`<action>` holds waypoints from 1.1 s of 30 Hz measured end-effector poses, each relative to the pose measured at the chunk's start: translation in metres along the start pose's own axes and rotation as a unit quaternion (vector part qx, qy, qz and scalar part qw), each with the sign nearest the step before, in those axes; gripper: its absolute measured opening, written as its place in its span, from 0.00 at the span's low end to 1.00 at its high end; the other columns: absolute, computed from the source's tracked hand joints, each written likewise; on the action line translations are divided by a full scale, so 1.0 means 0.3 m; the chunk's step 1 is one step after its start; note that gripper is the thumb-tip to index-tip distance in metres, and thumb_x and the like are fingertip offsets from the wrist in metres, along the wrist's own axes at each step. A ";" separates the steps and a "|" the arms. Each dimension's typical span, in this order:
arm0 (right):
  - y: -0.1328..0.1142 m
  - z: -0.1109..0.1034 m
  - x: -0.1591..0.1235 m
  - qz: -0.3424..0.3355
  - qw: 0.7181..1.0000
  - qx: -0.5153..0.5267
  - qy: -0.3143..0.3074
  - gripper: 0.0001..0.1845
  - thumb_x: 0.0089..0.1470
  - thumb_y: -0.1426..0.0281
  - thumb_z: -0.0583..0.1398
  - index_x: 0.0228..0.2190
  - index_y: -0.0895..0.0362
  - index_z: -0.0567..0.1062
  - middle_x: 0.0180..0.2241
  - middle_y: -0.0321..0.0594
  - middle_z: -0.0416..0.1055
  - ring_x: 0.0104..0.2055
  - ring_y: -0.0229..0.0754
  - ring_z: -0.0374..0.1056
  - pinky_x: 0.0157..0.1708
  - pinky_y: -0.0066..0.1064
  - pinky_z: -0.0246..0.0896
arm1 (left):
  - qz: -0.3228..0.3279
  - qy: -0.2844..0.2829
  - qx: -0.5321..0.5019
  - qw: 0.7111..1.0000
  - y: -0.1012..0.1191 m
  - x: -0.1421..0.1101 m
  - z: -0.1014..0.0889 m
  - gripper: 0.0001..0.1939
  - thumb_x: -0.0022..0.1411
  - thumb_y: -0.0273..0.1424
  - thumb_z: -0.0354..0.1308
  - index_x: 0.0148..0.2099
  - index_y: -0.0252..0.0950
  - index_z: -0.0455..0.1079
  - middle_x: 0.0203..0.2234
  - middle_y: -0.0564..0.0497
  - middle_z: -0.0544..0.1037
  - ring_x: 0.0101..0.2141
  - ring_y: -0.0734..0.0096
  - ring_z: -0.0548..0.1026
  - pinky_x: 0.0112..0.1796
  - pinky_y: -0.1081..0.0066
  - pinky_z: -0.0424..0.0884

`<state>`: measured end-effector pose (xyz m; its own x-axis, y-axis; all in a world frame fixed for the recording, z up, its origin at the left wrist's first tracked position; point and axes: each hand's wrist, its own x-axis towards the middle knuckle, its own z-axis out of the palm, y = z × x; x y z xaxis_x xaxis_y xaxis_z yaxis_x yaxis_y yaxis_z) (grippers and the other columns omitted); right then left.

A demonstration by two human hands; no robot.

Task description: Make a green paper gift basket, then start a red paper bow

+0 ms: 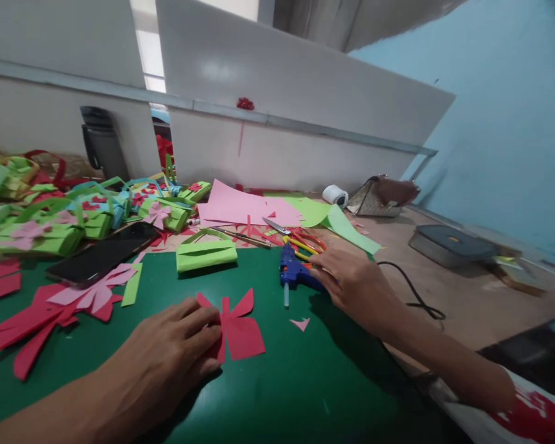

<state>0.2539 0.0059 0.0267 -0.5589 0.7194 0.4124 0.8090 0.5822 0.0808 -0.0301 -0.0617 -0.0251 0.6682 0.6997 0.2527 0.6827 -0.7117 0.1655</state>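
My left hand (171, 351) has its fingers and thumb closed on the left side of a red paper bow cutout (245, 336), which lies on the green mat (277, 394). To the right, my right hand (351, 287) has its fingers curled at the handle of a blue glue gun (290, 266). A clear glue stick (286, 295) juts from the gun toward me. Between and beyond the hands sits a small light-green paper bag (207, 256) with a handle. A pink paper scrap (300, 324) lies below the glue gun.
Red cutouts (41, 314), a pink bow cutout (97, 293) and a phone (104, 253) lie at left. Finished paper bags (37, 234) pile behind them. Scissors (305, 240), pink sheets (250, 206) and a green sheet (351, 231) lie beyond the mat. A black cord (409, 283) runs right.
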 end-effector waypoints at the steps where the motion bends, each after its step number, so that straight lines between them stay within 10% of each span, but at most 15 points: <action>1: 0.011 0.009 -0.009 0.005 0.999 -0.034 -0.021 0.11 0.57 0.70 0.52 0.35 0.59 0.74 0.37 0.48 0.73 0.42 0.49 0.68 0.42 0.39 0.60 | 0.004 0.004 0.004 1.000 0.001 0.001 -0.002 0.09 0.63 0.35 0.51 0.35 0.38 0.70 0.34 0.49 0.75 0.33 0.64 0.67 0.33 0.66 0.64; 9: 0.015 0.098 0.004 0.062 0.980 -0.084 -0.168 0.19 0.52 0.75 0.56 0.47 0.59 0.68 0.39 0.52 0.73 0.40 0.53 0.70 0.37 0.43 0.62 | -0.014 0.059 -0.015 0.998 0.004 -0.005 0.023 0.15 0.65 0.33 0.45 0.33 0.37 0.71 0.31 0.48 0.75 0.32 0.66 0.67 0.31 0.69 0.66; 17: 0.039 0.076 0.017 0.077 0.991 0.078 -0.081 0.23 0.55 0.72 0.48 0.53 0.60 0.62 0.50 0.50 0.67 0.50 0.49 0.64 0.45 0.39 0.61 | -0.045 0.071 -0.035 0.996 0.019 -0.026 0.014 0.16 0.66 0.31 0.44 0.32 0.36 0.72 0.29 0.48 0.74 0.34 0.67 0.69 0.34 0.70 0.68; 21: 0.016 -0.009 0.024 0.209 0.957 0.198 -0.029 0.23 0.49 0.53 0.55 0.36 0.60 0.72 0.32 0.45 0.73 0.33 0.50 0.69 0.31 0.37 0.64 | -0.066 0.038 -0.048 0.996 0.018 -0.029 0.008 0.15 0.65 0.31 0.45 0.31 0.34 0.71 0.29 0.48 0.74 0.34 0.66 0.68 0.34 0.67 0.68; 33: -0.123 -0.064 -0.022 0.185 0.851 0.391 -0.297 0.19 0.51 0.55 0.56 0.39 0.53 0.70 0.34 0.38 0.71 0.35 0.45 0.67 0.32 0.33 0.64 | -0.026 0.085 -0.056 0.994 0.013 -0.049 0.010 0.11 0.65 0.29 0.47 0.36 0.35 0.70 0.32 0.47 0.74 0.34 0.67 0.69 0.34 0.67 0.68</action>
<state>0.2313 -0.0276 0.0383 -0.4736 0.8377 -0.2719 0.7112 0.1816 -0.6791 -0.0365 -0.0745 -0.0311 0.5665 0.7221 0.3971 0.6714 -0.6838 0.2856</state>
